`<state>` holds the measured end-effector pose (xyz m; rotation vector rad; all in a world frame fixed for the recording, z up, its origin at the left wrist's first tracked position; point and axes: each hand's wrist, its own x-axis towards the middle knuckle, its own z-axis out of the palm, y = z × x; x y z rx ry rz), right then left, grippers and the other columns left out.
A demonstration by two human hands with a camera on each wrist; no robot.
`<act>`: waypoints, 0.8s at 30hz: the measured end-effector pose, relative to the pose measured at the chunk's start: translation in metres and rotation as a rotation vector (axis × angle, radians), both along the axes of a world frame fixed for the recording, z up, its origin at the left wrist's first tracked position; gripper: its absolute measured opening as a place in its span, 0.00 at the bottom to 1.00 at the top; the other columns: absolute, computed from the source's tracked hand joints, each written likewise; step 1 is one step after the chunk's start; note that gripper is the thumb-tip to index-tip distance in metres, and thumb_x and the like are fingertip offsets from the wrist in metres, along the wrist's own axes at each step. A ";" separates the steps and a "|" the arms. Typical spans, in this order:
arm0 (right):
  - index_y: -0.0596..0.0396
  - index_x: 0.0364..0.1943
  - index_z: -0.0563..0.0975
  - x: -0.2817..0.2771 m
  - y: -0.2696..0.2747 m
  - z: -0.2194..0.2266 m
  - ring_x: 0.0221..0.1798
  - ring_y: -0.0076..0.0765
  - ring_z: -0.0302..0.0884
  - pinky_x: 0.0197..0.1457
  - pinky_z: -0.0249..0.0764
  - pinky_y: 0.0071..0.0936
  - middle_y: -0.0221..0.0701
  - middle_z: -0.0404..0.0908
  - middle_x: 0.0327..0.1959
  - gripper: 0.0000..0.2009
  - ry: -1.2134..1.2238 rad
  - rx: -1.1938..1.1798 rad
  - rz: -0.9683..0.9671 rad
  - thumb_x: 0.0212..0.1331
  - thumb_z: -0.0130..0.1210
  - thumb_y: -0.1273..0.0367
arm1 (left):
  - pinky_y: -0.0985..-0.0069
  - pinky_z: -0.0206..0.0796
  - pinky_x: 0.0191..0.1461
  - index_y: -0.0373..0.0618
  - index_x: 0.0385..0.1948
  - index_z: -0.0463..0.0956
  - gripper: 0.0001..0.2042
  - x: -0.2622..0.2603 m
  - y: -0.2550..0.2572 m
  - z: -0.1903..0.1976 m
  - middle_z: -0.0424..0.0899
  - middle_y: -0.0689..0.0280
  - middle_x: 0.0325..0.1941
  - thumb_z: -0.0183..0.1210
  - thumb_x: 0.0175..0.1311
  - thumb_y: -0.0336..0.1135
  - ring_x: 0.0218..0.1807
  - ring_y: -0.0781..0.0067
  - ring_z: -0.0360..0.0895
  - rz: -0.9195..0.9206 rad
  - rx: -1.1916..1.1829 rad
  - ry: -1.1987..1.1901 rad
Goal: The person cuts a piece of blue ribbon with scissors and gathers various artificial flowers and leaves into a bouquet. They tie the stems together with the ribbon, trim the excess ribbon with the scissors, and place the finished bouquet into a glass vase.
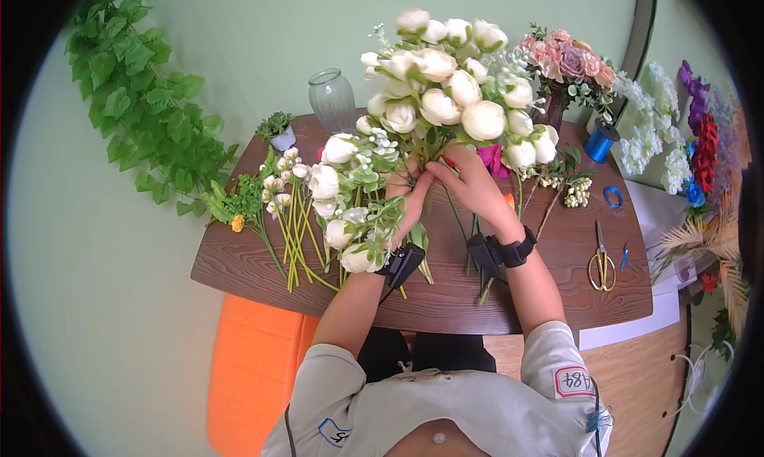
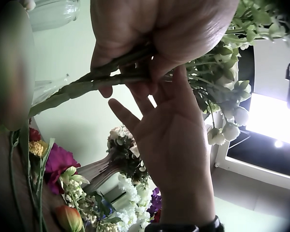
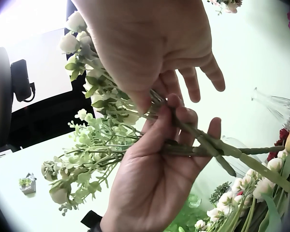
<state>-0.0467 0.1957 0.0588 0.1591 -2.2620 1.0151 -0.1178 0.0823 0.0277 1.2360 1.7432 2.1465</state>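
A full bunch of white flowers [image 1: 442, 99] with greenery stands above the table in the head view. Its green stems [image 3: 203, 140] cross where both hands meet. The left hand [image 1: 407, 198] curls its fingers round the stems, which the right wrist view shows running across its palm [image 3: 152, 181]. Against the same stems, just under the blooms, the right hand [image 1: 477, 188] pinches with thumb and forefinger; its other fingers [image 3: 215, 77] are spread. A further cluster of white flowers [image 1: 338, 194] hangs over the left forearm.
On the wooden table [image 1: 557, 290] lie pink-white buds [image 1: 286, 178], scissors [image 1: 602, 266] and a blue ribbon spool [image 1: 601, 141]. Behind are a glass vase [image 1: 332, 99], a small potted plant [image 1: 276, 131] and a vase of pink flowers [image 1: 569, 63]. An orange seat [image 1: 255, 369] is at lower left.
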 end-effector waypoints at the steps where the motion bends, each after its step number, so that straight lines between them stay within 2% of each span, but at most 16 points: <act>1: 0.64 0.27 0.64 0.001 0.001 0.002 0.23 0.33 0.66 0.27 0.64 0.25 0.36 0.67 0.22 0.12 -0.074 0.036 -0.031 0.53 0.49 0.66 | 0.86 0.58 0.34 0.36 0.27 0.68 0.03 0.003 -0.001 0.003 0.73 0.69 0.24 0.46 0.57 0.25 0.29 0.83 0.67 -0.029 -0.043 -0.019; 2: 0.64 0.27 0.64 0.002 0.001 0.002 0.23 0.33 0.66 0.27 0.64 0.25 0.36 0.67 0.22 0.12 -0.074 0.036 -0.032 0.53 0.49 0.66 | 0.86 0.58 0.34 0.36 0.27 0.68 0.03 0.002 0.000 0.001 0.73 0.69 0.24 0.46 0.57 0.25 0.29 0.83 0.67 -0.030 -0.044 -0.019; 4: 0.64 0.26 0.64 0.004 -0.001 0.003 0.21 0.29 0.67 0.25 0.64 0.22 0.33 0.68 0.18 0.12 -0.071 -0.146 0.069 0.53 0.49 0.67 | 0.86 0.58 0.32 0.37 0.26 0.68 0.03 0.001 0.003 -0.005 0.73 0.68 0.24 0.46 0.57 0.26 0.28 0.83 0.67 -0.072 0.023 -0.052; 7: 0.63 0.26 0.63 0.004 0.003 0.004 0.24 0.24 0.69 0.25 0.64 0.20 0.33 0.68 0.19 0.13 -0.126 -0.100 0.087 0.54 0.48 0.66 | 0.85 0.57 0.31 0.37 0.26 0.69 0.03 -0.002 0.002 -0.008 0.73 0.68 0.23 0.47 0.56 0.26 0.27 0.82 0.67 -0.068 -0.050 -0.008; 11: 0.62 0.25 0.62 0.002 0.007 -0.003 0.25 0.22 0.69 0.25 0.63 0.19 0.32 0.68 0.19 0.13 -0.249 -0.211 0.144 0.55 0.47 0.65 | 0.85 0.57 0.31 0.38 0.27 0.70 0.03 0.001 -0.003 -0.007 0.73 0.68 0.22 0.47 0.56 0.25 0.26 0.82 0.66 -0.038 -0.108 0.105; 13: 0.62 0.25 0.62 -0.002 0.010 -0.010 0.25 0.23 0.68 0.25 0.63 0.20 0.31 0.68 0.20 0.14 -0.279 -0.272 0.199 0.56 0.47 0.63 | 0.85 0.57 0.31 0.38 0.28 0.70 0.03 0.006 -0.003 -0.004 0.73 0.69 0.22 0.47 0.55 0.25 0.26 0.82 0.66 -0.126 -0.027 -0.022; 17: 0.63 0.28 0.64 -0.004 0.006 -0.011 0.26 0.24 0.69 0.26 0.64 0.19 0.32 0.70 0.23 0.12 -0.290 -0.213 0.149 0.56 0.45 0.65 | 0.84 0.57 0.31 0.38 0.29 0.70 0.03 0.004 -0.007 0.000 0.73 0.69 0.25 0.47 0.56 0.26 0.27 0.82 0.65 -0.076 -0.164 0.071; 19: 0.62 0.33 0.66 -0.006 -0.002 -0.009 0.28 0.25 0.69 0.29 0.65 0.18 0.33 0.72 0.29 0.10 -0.001 -0.246 0.205 0.57 0.42 0.67 | 0.85 0.60 0.33 0.37 0.33 0.69 0.06 0.000 -0.001 -0.008 0.74 0.68 0.31 0.47 0.58 0.28 0.31 0.82 0.68 -0.203 0.020 0.023; 20: 0.62 0.33 0.66 -0.005 -0.003 -0.007 0.28 0.25 0.69 0.29 0.65 0.18 0.33 0.72 0.29 0.10 -0.002 -0.245 0.205 0.57 0.42 0.67 | 0.85 0.60 0.33 0.37 0.33 0.69 0.06 0.001 0.001 -0.009 0.74 0.68 0.31 0.47 0.58 0.28 0.31 0.82 0.68 -0.203 0.021 0.022; 22: 0.61 0.38 0.65 -0.005 -0.003 -0.002 0.30 0.24 0.70 0.32 0.67 0.19 0.32 0.73 0.32 0.09 0.121 -0.163 0.128 0.58 0.39 0.70 | 0.84 0.63 0.35 0.36 0.37 0.68 0.09 0.004 0.003 -0.008 0.74 0.66 0.37 0.47 0.59 0.31 0.38 0.80 0.71 -0.193 0.100 -0.267; 23: 0.61 0.38 0.65 -0.005 -0.001 0.000 0.30 0.24 0.70 0.32 0.67 0.19 0.32 0.73 0.32 0.09 0.121 -0.161 0.128 0.58 0.39 0.70 | 0.82 0.65 0.35 0.36 0.39 0.67 0.11 0.005 0.001 -0.005 0.75 0.62 0.38 0.48 0.59 0.33 0.40 0.77 0.72 -0.201 0.149 -0.323; 24: 0.61 0.39 0.64 -0.004 0.003 0.001 0.30 0.24 0.70 0.33 0.67 0.20 0.33 0.73 0.33 0.09 0.072 -0.276 0.140 0.58 0.38 0.71 | 0.82 0.65 0.35 0.36 0.39 0.67 0.11 0.002 -0.002 -0.003 0.75 0.62 0.38 0.48 0.59 0.33 0.40 0.77 0.72 -0.203 0.150 -0.323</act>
